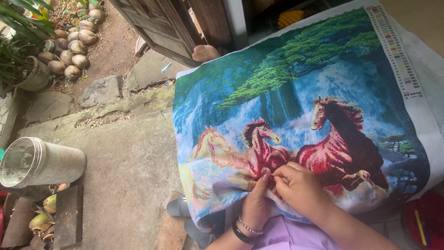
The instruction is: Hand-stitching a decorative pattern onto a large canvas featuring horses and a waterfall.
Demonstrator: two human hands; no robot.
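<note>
A large cross-stitch canvas (pixel 319 69) printed with horses, a waterfall and green trees lies spread over my lap. My left hand (pixel 257 203) presses on the cloth near its lower edge, wearing a black band and a beaded bracelet at the wrist. My right hand (pixel 300 185) rests beside it, fingers pinched together over the red horse at the middle. Something thin sits between the pinched fingertips, too small to make out. The fingertips of both hands meet at the same spot on the cloth.
A grey metal can (pixel 39 162) lies on its side on the concrete floor at left. Several dry coconuts (pixel 69 51) are heaped by the soil at top left. A wooden door (pixel 162 28) stands behind the canvas. A red basket (pixel 423 222) sits at bottom right.
</note>
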